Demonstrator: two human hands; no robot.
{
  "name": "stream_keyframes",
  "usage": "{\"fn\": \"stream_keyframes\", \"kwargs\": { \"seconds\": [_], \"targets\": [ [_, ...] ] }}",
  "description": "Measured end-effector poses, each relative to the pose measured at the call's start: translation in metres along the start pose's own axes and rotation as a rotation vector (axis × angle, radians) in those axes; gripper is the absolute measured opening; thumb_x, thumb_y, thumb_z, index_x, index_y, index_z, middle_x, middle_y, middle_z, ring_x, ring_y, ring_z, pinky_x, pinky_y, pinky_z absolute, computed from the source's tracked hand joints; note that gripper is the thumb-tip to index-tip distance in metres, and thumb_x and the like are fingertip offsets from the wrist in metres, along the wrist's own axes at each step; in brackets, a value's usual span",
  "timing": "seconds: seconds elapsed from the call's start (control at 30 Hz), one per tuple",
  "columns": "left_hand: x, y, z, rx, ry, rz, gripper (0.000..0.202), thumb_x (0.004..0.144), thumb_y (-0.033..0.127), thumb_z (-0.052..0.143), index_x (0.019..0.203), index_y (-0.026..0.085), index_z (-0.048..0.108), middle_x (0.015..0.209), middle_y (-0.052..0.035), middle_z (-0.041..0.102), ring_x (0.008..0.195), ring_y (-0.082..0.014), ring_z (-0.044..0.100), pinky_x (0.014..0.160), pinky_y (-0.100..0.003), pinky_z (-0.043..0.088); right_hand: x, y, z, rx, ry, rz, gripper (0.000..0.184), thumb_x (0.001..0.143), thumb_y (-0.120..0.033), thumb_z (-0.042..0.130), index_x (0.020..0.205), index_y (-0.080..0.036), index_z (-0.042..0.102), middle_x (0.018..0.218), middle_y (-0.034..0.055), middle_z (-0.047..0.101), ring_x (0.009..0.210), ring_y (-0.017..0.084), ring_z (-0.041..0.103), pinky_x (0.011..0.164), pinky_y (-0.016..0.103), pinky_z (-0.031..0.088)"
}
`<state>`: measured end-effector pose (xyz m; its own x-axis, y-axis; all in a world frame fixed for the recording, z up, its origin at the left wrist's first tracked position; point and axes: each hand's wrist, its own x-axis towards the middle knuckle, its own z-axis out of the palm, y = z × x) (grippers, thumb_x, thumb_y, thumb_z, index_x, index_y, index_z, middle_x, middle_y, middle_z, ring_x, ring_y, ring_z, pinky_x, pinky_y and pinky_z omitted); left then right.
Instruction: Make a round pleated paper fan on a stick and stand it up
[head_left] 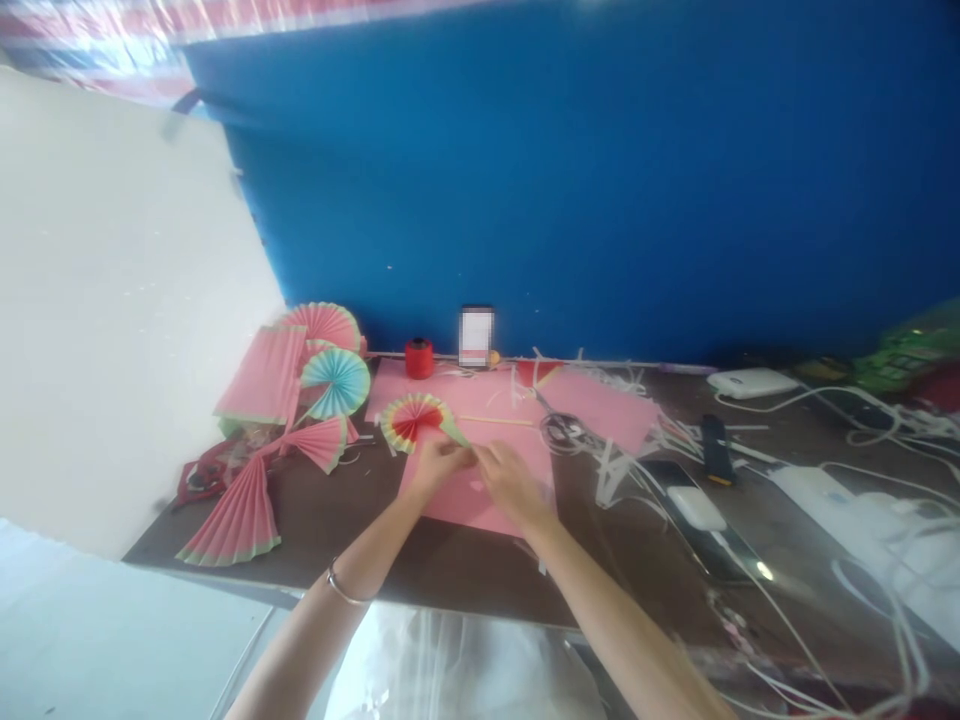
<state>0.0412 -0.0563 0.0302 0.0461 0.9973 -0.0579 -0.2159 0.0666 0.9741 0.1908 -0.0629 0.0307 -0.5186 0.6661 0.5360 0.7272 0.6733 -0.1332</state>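
Head view, and from where I stand the dark table spreads widest, with a pink sheet lying on it beneath the work. Over the sheet, the left hand and right hand meet, fingertips pinched together on the tapering end of a small pleated fan, though blur hides which fingers bear on it. The fan sits just beyond the left hand, opened nearly round. It looks like paper: very light, springy along its folds, easily crushed, so best held by that end or its gathered centre.
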Motion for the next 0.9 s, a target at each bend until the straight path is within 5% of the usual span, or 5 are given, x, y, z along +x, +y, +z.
{"fn": "stream_keyframes", "kwargs": {
  "seconds": [0.2, 0.33, 0.57, 0.9],
  "targets": [
    [-0.001, 0.003, 0.0, 0.01, 0.052, 0.014, 0.038, 0.058, 0.045, 0.074, 0.068, 0.009, 0.065, 0.063, -0.0062, 0.068, 0.067, -0.0225, 0.068, 0.069, -0.035, 0.056, 0.001, -0.002, -0.002, 0.015, -0.034, -0.07, 0.027, 0.079, -0.015, 0.06, 0.105, -0.015, 0.057, 0.089, 0.0099, 0.061, 0.085, 0.024, 0.056, 0.076, 0.038, 0.047],
    [0.004, -0.001, -0.004, -0.018, 0.082, 0.021, 0.045, 0.059, 0.054, 0.07, 0.067, 0.01, 0.064, 0.059, -0.0055, 0.067, 0.065, -0.0223, 0.068, 0.069, -0.036, 0.056, 0.002, 0.002, -0.003, 0.108, 0.039, -0.016, 0.027, 0.086, -0.011, 0.046, 0.109, -0.018, 0.059, 0.095, 0.0089, 0.062, 0.089, 0.021, 0.057, 0.081, 0.035, 0.048],
    [0.006, -0.001, -0.007, -0.19, 0.056, -0.029, 0.039, 0.064, 0.045, 0.072, 0.074, 0.008, 0.063, 0.064, -0.0084, 0.068, 0.067, -0.0226, 0.068, 0.078, -0.043, 0.055, 0.004, 0.01, -0.005, 0.375, 0.047, 0.013, 0.031, 0.089, -0.016, 0.04, 0.108, -0.023, 0.062, 0.096, 0.0068, 0.062, 0.089, 0.018, 0.059, 0.081, 0.033, 0.05],
    [0.008, 0.002, -0.01, -0.272, 0.033, -0.047, 0.042, 0.057, 0.045, 0.076, 0.07, 0.008, 0.063, 0.062, -0.007, 0.067, 0.065, -0.0205, 0.068, 0.08, -0.04, 0.055, 0.008, 0.008, -0.005, 0.667, 0.046, 0.185, 0.026, 0.085, -0.022, 0.049, 0.102, -0.026, 0.068, 0.098, 0.0054, 0.064, 0.089, 0.017, 0.061, 0.081, 0.032, 0.051]
  ]
}}
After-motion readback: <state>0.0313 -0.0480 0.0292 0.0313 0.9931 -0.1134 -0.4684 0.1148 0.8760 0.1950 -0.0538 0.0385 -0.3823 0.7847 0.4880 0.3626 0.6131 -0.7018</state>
